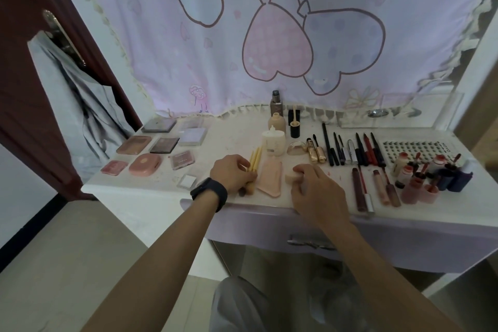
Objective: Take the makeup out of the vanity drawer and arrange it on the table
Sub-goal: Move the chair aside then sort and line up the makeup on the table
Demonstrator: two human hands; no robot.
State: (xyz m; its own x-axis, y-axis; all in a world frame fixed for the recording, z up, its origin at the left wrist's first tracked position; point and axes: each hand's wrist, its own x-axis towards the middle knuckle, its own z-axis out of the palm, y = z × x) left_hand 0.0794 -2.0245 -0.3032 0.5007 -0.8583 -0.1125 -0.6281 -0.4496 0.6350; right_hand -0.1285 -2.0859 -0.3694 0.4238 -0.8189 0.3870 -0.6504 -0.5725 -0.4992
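Note:
My left hand (232, 173), with a dark watch at the wrist, curls its fingers round several yellow-handled makeup brushes (255, 159) lying near the table's front edge. My right hand (315, 188) pinches a beige makeup sponge (291, 177) on the tabletop. Between the hands lies a peach triangular case (270, 178). The white vanity table (237, 137) carries palettes and compacts (145, 164) at the left, foundation bottles (275, 143) in the middle, a row of pencils and mascaras (347, 151) and lip products (420, 178) at the right. The lilac drawer (404, 240) below looks closed.
A patterned pink curtain (269, 35) hangs behind the table. A dark door (32, 35) with grey cloth on its handle stands at the left. A clear acrylic tray (398, 113) sits at the back right, a false-lash card (415, 147) before it. My knees are under the table.

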